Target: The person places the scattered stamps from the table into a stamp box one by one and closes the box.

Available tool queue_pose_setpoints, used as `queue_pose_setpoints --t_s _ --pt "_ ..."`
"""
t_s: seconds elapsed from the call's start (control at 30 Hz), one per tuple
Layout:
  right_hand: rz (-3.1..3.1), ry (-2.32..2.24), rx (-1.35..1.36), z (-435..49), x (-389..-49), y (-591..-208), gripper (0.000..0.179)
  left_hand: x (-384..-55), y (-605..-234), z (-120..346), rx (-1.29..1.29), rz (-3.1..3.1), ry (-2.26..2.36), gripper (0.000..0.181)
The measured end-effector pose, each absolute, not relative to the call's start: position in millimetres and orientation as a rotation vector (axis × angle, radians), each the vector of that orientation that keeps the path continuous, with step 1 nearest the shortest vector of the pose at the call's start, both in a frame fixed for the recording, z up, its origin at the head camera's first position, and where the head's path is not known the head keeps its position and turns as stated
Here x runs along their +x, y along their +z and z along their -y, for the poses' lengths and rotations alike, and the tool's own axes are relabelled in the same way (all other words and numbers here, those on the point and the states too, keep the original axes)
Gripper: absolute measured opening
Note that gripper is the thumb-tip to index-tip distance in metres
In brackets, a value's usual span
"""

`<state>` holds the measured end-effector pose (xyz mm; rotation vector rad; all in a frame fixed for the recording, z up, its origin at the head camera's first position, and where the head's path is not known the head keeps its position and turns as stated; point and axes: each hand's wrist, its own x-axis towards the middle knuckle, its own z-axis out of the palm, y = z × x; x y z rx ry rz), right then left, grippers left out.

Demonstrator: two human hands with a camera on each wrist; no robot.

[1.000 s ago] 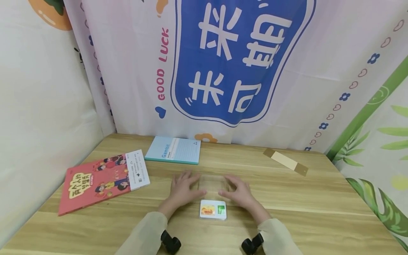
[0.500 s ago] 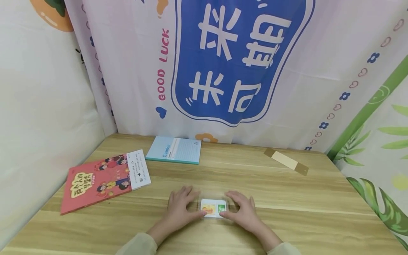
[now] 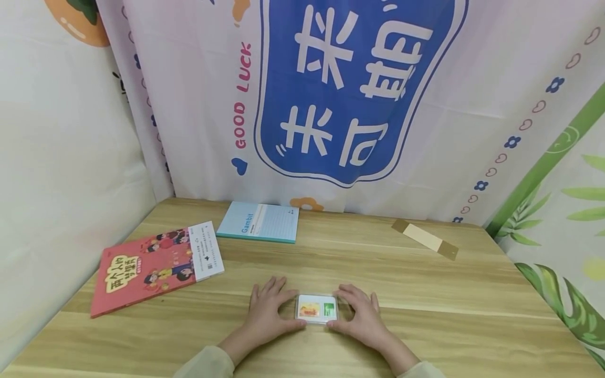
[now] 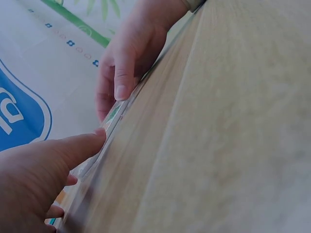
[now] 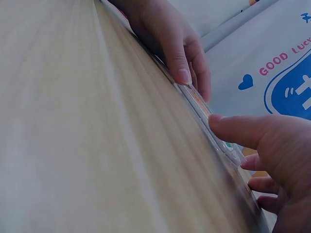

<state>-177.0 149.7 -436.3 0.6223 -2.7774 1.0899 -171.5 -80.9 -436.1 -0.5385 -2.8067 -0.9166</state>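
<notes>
On the wooden table (image 3: 198, 336), near its front, lies a flat clear plastic box (image 3: 330, 297) with white cards (image 3: 315, 309) in it, the top one printed orange and green. My left hand (image 3: 266, 311) grips its left end between thumb and fingers. From the opposite end my right hand (image 3: 363, 316) holds it the same way. In the left wrist view the left thumb (image 4: 85, 145) lies along the box's near edge, close to the tabletop. The right wrist view shows the right thumb (image 5: 238, 130) at that edge too, with the fingers behind the box.
A red picture book (image 3: 156, 269) lies at the left of the table. Behind it is a light blue notebook (image 3: 260, 222) near the back edge. A brown and cream strip (image 3: 424, 239) lies at the back right. Printed curtains (image 3: 198, 121) stand behind the table.
Both hands have come toward the body with a clear plastic cover, from just behind the cards to over them. Over the last half second they stay almost still, with the thumbs slightly lower.
</notes>
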Motion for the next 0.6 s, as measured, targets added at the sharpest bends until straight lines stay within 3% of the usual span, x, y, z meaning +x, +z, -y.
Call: queue_pose_setpoints --t_s 0.6 --pt "2.800 0.962 0.664 -150.1 -177.7 -436.9 0.062 -173.4 -439.5 80.9 -0.555 2.832 -0.846 0.064"
